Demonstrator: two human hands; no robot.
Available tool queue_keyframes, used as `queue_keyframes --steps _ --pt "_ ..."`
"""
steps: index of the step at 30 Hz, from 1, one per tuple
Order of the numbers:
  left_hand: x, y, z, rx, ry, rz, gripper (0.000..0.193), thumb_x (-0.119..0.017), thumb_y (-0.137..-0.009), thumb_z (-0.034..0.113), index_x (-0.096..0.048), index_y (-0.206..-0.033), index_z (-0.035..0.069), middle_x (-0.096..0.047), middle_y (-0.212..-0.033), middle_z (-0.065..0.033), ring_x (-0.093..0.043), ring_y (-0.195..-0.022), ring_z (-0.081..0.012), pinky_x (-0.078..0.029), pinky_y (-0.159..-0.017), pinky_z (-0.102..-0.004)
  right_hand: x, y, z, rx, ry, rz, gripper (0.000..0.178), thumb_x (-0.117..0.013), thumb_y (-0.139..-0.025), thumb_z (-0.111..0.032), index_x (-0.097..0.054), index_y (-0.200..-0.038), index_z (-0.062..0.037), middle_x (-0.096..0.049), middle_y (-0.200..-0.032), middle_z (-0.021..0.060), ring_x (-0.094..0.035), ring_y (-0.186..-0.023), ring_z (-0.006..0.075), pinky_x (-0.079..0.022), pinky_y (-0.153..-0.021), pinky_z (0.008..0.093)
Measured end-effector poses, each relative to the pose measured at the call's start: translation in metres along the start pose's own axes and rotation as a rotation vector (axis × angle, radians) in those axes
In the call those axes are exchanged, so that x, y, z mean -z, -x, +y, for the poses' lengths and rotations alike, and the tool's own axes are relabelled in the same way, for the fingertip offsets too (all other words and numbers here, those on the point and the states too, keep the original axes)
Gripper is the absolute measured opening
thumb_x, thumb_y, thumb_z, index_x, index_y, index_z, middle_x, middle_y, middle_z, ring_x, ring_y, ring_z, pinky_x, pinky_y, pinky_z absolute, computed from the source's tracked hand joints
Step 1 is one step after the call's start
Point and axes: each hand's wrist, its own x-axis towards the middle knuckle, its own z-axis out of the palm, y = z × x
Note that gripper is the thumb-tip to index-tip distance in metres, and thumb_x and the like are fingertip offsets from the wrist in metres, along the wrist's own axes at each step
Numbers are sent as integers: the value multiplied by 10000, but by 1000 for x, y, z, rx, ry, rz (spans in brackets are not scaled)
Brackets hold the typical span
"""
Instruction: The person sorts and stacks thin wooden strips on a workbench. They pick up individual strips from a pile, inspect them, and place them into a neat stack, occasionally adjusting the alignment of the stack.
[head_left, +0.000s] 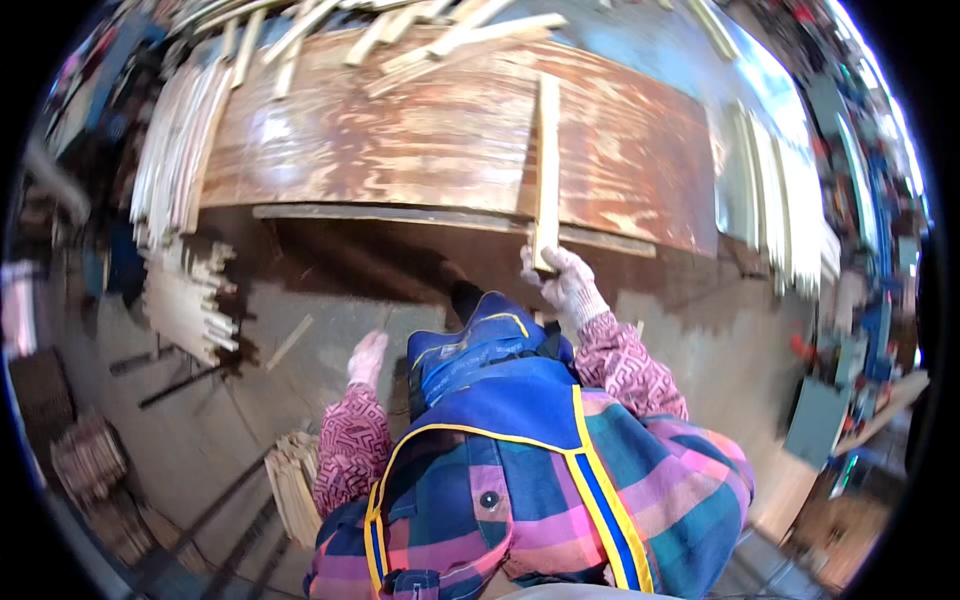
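My right hand (570,284), in a pale work glove, is closed round the near end of a light wooden strip (548,150). The strip points away from me over the wooden workbench top (640,150), whose brown surface is worn. My left hand (368,360), gloved too, hangs low at my left side above the floor. It holds nothing, and its fingers look stretched out, though they are small and a little blurred.
Loose strips (450,45) lie crossed at the bench's far edge. Stacked strips (180,150) stand at the left end, more strips (775,200) at the right. A lower strip pile (190,305) and a bundle (293,485) are at my left. An offcut (290,342) lies on the floor.
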Motion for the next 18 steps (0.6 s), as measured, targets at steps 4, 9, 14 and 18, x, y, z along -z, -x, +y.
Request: queue_keyframes --steps 4,9,14,18 --pt "-204 129 67 -57 399 -349 579 -624 -956 414 -522 -1428 94 -609 -1359 -99 -571 -1243 -202 -440 -1044 -311 14 121 -66 -334 918 261 553 -708 -867 -132 -486 -1337 55 -643 -1081 155 -661 -984 277 -565 -851 369" --pt "-197 134 189 -203 902 -488 693 -616 -945 528 -463 -1478 112 -692 -1112 -95 -663 -941 -141 -541 -796 -270 -60 75 -65 -480 1417 -64 330 -656 -951 -196 -583 -1220 -18 -635 -865 38 -590 -712 121 -470 -615 246" --pt "-145 175 74 208 1611 -349 361 -676 -936 283 -597 -1200 48 -582 -705 6 -523 -592 -76 -414 -528 -224 -99 24 54 -1294 1576 -147 377 -655 -960 -243 -619 -1244 1 -690 -940 62 -652 -726 134 -550 -613 277" --pt "-124 200 -18 464 1987 132 285 -723 -857 157 -655 -1113 51 -655 -808 -26 -607 -646 -135 -451 -545 -259 -93 11 185 -1367 1792 -446 449 -641 -975 -242 -565 -1325 28 -694 -1010 101 -668 -844 149 -557 -711 277"
